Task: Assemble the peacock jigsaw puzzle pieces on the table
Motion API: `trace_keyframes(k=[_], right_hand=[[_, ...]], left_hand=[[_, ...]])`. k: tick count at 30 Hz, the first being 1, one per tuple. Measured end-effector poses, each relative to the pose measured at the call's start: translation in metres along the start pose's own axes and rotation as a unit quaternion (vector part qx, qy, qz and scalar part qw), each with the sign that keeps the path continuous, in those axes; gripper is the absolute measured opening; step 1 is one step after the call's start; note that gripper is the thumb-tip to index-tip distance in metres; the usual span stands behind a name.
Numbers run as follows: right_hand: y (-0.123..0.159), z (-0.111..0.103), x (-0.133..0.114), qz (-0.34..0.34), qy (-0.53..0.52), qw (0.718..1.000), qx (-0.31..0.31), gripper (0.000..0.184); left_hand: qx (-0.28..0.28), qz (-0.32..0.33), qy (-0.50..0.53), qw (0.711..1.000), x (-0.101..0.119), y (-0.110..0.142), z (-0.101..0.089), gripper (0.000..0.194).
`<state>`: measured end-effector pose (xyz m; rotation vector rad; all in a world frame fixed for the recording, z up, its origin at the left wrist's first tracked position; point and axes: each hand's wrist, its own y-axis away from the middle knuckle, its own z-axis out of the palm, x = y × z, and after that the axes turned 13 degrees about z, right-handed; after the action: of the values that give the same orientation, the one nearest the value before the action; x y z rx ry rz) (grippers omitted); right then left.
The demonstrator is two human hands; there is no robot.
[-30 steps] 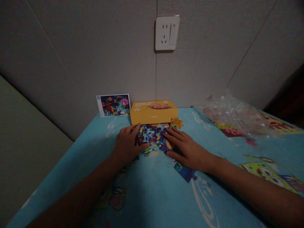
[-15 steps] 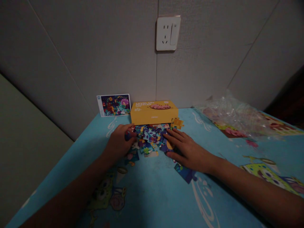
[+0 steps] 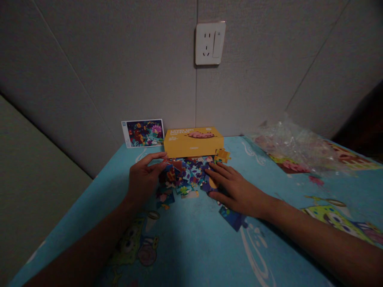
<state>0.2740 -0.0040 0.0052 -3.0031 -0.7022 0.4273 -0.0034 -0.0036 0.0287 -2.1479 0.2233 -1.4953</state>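
Nearest, a blue cartoon-print cloth [image 3: 185,255] over the desk. Next, at near right, a dark-blue puzzle piece [image 3: 230,217], long axis slanting from far left to near right, a rounded knob toward the right. Above it, the right hand [image 3: 235,187], open and palm down, fingers spread over the right side of the puzzle heap [image 3: 191,171], partly hiding it. Opposite, the left hand [image 3: 143,177], partly curled at the heap's left edge, thumb and forefinger slightly apart; impossible to tell whether gripping a piece. Between both, the heap, overlapping, longest from left to right, individual pieces pointing variously. Directly beyond, blocking the far side, a yellow box [image 3: 194,147], long axis left to right; at its near right corner, orange pieces [image 3: 222,155]. Far left, a picture card [image 3: 145,133], upright, tilted back; far right, a clear plastic bag [image 3: 290,139]. Farthest, a wall socket [image 3: 210,43].
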Motion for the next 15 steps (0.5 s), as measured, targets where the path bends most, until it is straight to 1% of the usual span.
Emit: trace_keyframes(k=[2, 5, 7, 10, 12, 15], right_hand=[[0.0, -0.001, -0.001, -0.013, -0.012, 1.0, 0.015, 0.07], [0.003, -0.004, -0.007, -0.076, -0.042, 0.996, 0.036, 0.067], [0.006, -0.006, -0.012, -0.123, -0.055, 0.991, 0.023, 0.068], [0.01, -0.007, -0.018, -0.151, -0.059, 0.987, -0.012, 0.072], [0.01, -0.006, -0.018, -0.146, -0.061, 0.987, -0.017, 0.073], [0.009, -0.005, -0.013, -0.127, -0.068, 0.99, 0.007, 0.074]], left_hand=[[-0.026, -0.017, 0.031, 0.999, 0.001, 0.004, 0.003, 0.037], [-0.078, -0.058, 0.076, 0.992, 0.0, 0.012, 0.009, 0.041], [-0.111, -0.073, 0.109, 0.985, 0.0, 0.015, 0.012, 0.044], [-0.144, -0.068, 0.147, 0.976, 0.004, 0.017, 0.015, 0.045], [-0.148, -0.074, 0.137, 0.977, 0.006, 0.017, 0.014, 0.044], [-0.121, -0.085, 0.107, 0.983, 0.004, 0.015, 0.012, 0.041]])
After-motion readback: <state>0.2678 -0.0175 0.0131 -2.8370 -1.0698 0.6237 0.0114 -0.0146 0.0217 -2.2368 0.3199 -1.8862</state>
